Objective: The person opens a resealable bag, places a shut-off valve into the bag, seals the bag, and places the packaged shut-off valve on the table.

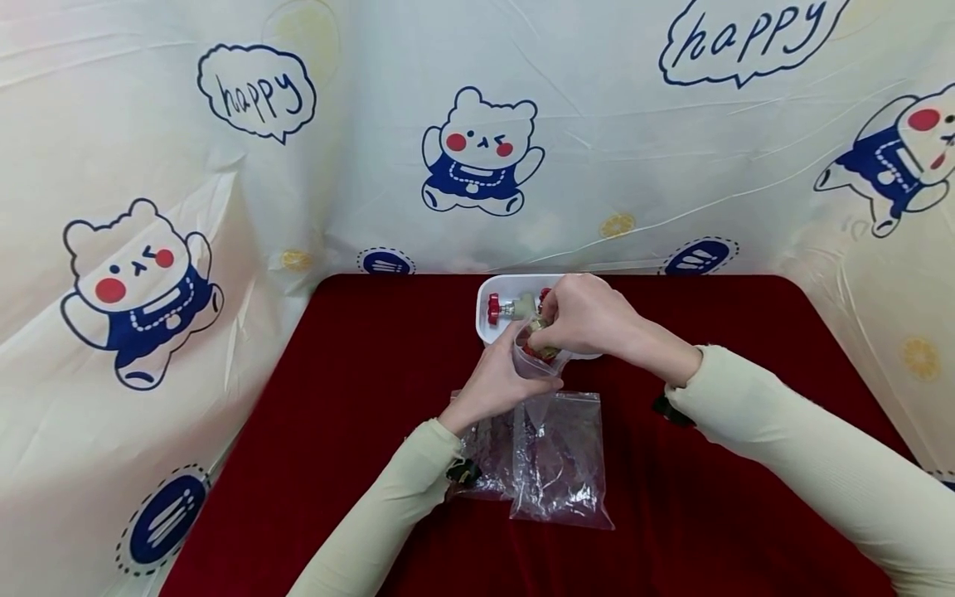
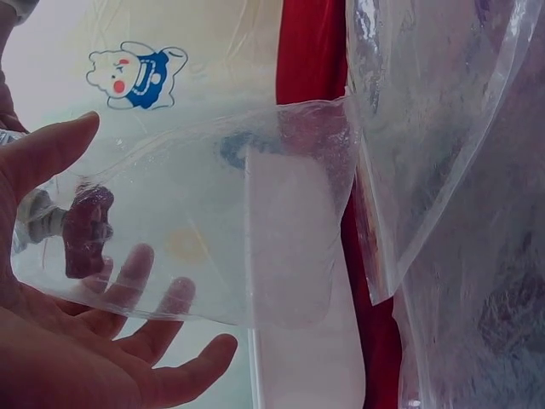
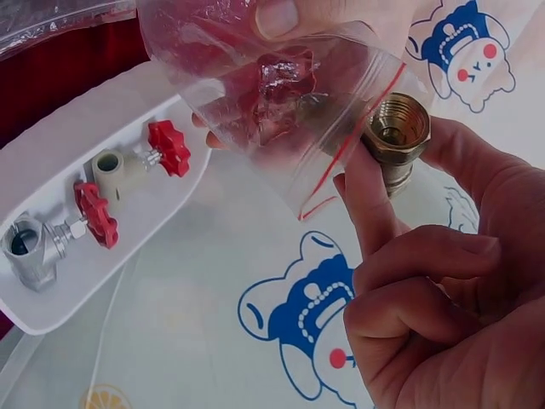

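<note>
A brass valve [image 3: 398,128] with a red handwheel is partly inside a clear zip bag [image 2: 196,230]; the wheel end is in the bag and the threaded end sticks out at the mouth. My right hand [image 1: 589,319] pinches the brass body between thumb and fingers at the bag's opening. Below it, my left hand [image 1: 492,381] holds the bag from outside, thumb on one side and fingers spread on the other. Through the plastic, the red handwheel [image 2: 88,232] shows close to the left palm.
Behind the hands stands a white tray [image 1: 485,330] with a beige-bodied valve [image 3: 111,175] and a silver-coloured valve [image 3: 34,256], both with red wheels. Flat clear bags [image 1: 559,468] lie overlapping on the dark red cloth [image 1: 358,464] nearer the person. A printed curtain [image 1: 582,182] surrounds the table.
</note>
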The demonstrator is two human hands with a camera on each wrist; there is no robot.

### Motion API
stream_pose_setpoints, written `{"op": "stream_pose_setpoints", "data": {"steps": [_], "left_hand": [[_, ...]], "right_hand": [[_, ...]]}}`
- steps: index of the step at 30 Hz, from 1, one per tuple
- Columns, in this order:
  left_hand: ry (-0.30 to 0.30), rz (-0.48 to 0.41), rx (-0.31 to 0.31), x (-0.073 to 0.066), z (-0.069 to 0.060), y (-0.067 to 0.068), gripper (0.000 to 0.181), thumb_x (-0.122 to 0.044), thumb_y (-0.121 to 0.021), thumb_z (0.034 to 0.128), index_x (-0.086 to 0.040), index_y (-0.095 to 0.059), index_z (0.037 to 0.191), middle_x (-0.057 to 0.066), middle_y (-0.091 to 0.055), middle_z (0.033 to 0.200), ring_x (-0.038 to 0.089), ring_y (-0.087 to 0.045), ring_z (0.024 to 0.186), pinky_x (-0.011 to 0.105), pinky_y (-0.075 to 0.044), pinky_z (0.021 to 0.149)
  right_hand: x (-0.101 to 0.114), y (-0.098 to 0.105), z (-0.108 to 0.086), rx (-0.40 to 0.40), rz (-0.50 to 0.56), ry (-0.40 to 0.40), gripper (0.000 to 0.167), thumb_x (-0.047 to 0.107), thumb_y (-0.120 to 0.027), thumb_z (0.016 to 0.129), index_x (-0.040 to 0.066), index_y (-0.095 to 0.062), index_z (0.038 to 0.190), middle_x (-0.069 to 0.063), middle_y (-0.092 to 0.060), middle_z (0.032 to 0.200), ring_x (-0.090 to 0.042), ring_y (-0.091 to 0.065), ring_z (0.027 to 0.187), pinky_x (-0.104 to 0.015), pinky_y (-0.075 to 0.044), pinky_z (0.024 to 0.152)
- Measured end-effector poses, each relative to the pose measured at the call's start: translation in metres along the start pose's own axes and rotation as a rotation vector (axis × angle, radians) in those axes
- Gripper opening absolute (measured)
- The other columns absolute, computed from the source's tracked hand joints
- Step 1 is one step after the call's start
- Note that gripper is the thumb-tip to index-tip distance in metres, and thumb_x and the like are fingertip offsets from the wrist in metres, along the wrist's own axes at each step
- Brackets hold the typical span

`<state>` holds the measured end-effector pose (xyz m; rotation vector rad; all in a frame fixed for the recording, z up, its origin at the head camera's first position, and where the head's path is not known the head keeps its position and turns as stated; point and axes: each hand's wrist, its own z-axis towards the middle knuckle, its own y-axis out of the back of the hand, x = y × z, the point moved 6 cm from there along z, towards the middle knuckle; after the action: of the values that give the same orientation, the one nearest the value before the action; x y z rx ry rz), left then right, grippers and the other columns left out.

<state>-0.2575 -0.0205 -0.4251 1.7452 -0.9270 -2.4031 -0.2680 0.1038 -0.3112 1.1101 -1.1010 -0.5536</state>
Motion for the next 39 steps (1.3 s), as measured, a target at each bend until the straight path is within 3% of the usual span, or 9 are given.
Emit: {"op": "stream_pose_setpoints", "data": {"steps": [8, 14, 21, 32, 39], "left_hand": [[0.002, -0.012, 0.006, 0.000, 0.000, 0.000, 0.086, -0.025, -0.094, 0.0803, -0.012, -0.047, 0.151, 0.004, -0.064, 0.133, 0.016, -0.064, 0.114, 0.036, -0.053, 0.096], [0.011, -0.005, 0.004, -0.001, 0.001, 0.001, 0.087, -0.024, -0.094, 0.0800, -0.013, -0.047, 0.152, 0.002, -0.063, 0.136, 0.015, -0.063, 0.117, 0.037, -0.051, 0.100], [0.015, -0.003, 0.012, 0.001, 0.001, 0.000, 0.085, -0.026, -0.094, 0.0812, -0.014, -0.047, 0.151, 0.001, -0.061, 0.138, 0.014, -0.062, 0.118, 0.037, -0.051, 0.100], [0.008, 0.001, 0.018, -0.001, -0.002, -0.004, 0.086, -0.028, -0.093, 0.0818, -0.014, -0.046, 0.152, 0.002, -0.059, 0.144, 0.015, -0.060, 0.122, 0.040, -0.049, 0.104], [0.012, -0.009, 0.016, 0.002, -0.005, -0.012, 0.090, -0.026, -0.093, 0.0813, -0.015, -0.044, 0.155, 0.003, -0.058, 0.147, 0.016, -0.058, 0.128, 0.038, -0.046, 0.108]], "right_hand": [[0.003, -0.005, 0.003, -0.005, -0.064, 0.055, 0.043, 0.026, -0.082, 0.077, 0.020, -0.050, 0.050, 0.010, -0.031, 0.050, -0.011, -0.034, 0.053, -0.029, -0.030, 0.052], [0.003, -0.010, 0.006, 0.019, -0.057, 0.072, 0.041, 0.025, -0.083, 0.079, 0.017, -0.054, 0.051, 0.009, -0.031, 0.050, -0.011, -0.034, 0.050, -0.028, -0.030, 0.049], [0.002, -0.018, 0.008, 0.064, -0.007, 0.039, 0.046, 0.022, -0.083, 0.080, 0.017, -0.050, 0.049, 0.008, -0.032, 0.048, -0.011, -0.035, 0.049, -0.027, -0.031, 0.049], [-0.001, -0.030, 0.008, 0.131, -0.024, -0.008, 0.046, 0.015, -0.075, 0.081, 0.018, -0.043, 0.049, 0.008, -0.026, 0.048, -0.009, -0.023, 0.046, -0.026, -0.024, 0.047], [-0.005, -0.037, 0.007, 0.181, -0.052, -0.036, 0.045, 0.015, -0.074, 0.078, 0.019, -0.039, 0.049, 0.010, -0.026, 0.048, -0.009, -0.025, 0.049, -0.026, -0.023, 0.046]]}}
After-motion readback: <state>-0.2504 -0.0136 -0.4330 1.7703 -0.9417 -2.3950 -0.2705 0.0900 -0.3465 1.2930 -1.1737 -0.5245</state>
